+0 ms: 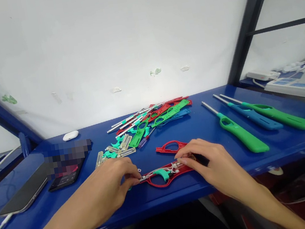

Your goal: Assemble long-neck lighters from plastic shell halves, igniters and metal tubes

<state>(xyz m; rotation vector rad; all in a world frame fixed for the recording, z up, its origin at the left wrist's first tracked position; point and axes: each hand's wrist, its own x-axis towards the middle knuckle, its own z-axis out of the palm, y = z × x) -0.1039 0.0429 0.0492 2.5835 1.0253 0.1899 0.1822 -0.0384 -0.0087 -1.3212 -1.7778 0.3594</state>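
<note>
On the near part of the table lies an opened red lighter half-shell (pixel 170 180), with a turquoise trigger (pixel 163 173) and white wires inside it. My left hand (pixel 119 179) pinches the front end, on the metal tube (pixel 144 177). Over the rear of the shell, my right hand (pixel 206 158) is closed, thumb and fingers together at a clear fuel tank (pixel 175 164); its fingers hide much of that end. Another red half-shell (pixel 168 147) rests just behind, partly covered by my right hand.
Three assembled lighters, two green (pixel 241 133) and one blue (pixel 256 116), lie at right. Behind are piled shells and metal tubes (pixel 130 121), clear tanks (pixel 125 141) and a screwdriver (pixel 145 140). At left are two phones (pixel 25 187) (pixel 64 179) and a white case (pixel 70 135).
</note>
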